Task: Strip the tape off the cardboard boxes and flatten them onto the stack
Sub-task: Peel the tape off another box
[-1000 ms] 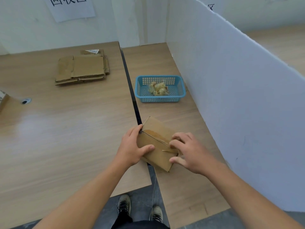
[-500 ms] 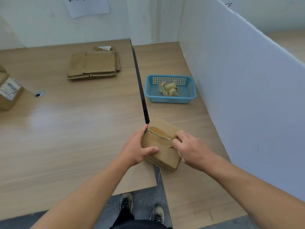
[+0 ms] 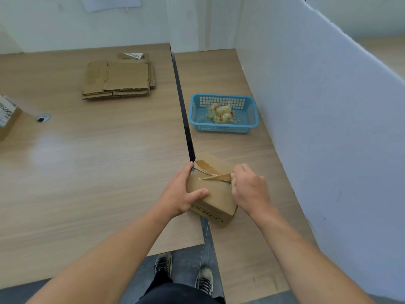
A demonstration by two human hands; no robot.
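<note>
A small brown cardboard box (image 3: pixel 215 194) stands on the wooden table near the gap between two tabletops. My left hand (image 3: pixel 182 194) grips its left side, thumb across the top. My right hand (image 3: pixel 249 187) pinches a strip of brown tape (image 3: pixel 217 177) that is partly lifted off the box's top seam. A stack of flattened cardboard (image 3: pixel 119 79) lies at the far left of the table.
A blue plastic basket (image 3: pixel 252 110) with crumpled tape pieces sits beyond the box. Another taped box (image 3: pixel 6 115) shows at the left edge. A white partition (image 3: pixel 317 106) walls off the right side. My shoes (image 3: pixel 182 273) are below the table edge.
My right hand has pinched the tape end and peeled part of the strip up from the seam. The left hand keeps its grip. The camera view has shifted slightly.
</note>
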